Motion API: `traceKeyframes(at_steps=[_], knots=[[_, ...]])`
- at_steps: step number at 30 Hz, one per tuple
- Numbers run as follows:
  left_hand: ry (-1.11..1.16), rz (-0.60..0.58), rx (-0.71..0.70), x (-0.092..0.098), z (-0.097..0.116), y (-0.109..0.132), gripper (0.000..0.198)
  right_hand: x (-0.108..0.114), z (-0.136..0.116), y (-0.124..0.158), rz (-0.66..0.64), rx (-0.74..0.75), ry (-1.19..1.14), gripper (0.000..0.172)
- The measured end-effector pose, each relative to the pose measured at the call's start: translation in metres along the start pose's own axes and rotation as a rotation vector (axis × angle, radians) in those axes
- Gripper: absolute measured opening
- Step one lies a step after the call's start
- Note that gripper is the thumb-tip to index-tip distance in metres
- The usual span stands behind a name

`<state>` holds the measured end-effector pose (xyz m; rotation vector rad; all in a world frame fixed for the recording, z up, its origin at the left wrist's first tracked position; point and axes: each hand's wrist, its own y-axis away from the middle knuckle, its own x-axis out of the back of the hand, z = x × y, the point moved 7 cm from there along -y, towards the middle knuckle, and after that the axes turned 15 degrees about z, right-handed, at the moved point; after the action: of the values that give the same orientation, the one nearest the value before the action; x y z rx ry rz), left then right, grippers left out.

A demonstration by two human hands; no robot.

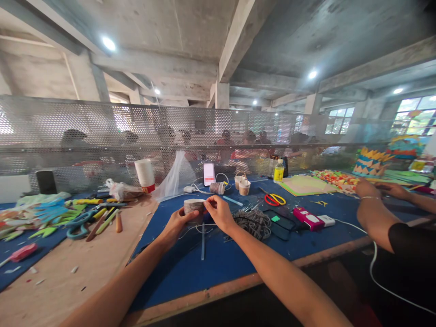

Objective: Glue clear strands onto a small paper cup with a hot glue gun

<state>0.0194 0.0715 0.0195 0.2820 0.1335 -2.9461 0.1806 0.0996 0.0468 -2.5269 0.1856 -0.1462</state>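
A small paper cup (193,207) wound with grey cord is upright in my left hand (182,223), with the thumb across its front. At the cup's right edge, my right hand (220,213) has thumb and fingertips pinched together; what lies between them is too small to tell. A thin pale strip (203,245) lies on the blue mat below the cup. Just right of my right wrist is a heap of grey cord (255,223). Behind my hands, another cord-wrapped cup (217,187) lies on its side near a propped phone (209,174).
Small cups with handles (244,186), red-yellow scissors (274,199), a glue bottle (278,171) and a magenta box (308,219) are on the blue mat (177,277). Blue scissors (81,225) and stacked cups (144,175) stand left. A co-worker's arm (374,213) reaches in from the right.
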Motion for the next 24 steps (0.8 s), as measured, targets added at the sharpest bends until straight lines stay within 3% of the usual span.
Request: traceKeyframes(at_steps=[17, 24], knots=[[0.103, -0.089, 0.062, -0.0040, -0.0049, 0.0001, 0.055, -0.0005, 0.0022, -0.0012, 0.005, -0.019, -0.051, 0.018], [0.120, -0.075, 0.088, -0.0042, -0.0047, 0.0007, 0.054, -0.0001, 0.0010, -0.0008, 0.007, -0.015, -0.061, 0.020]])
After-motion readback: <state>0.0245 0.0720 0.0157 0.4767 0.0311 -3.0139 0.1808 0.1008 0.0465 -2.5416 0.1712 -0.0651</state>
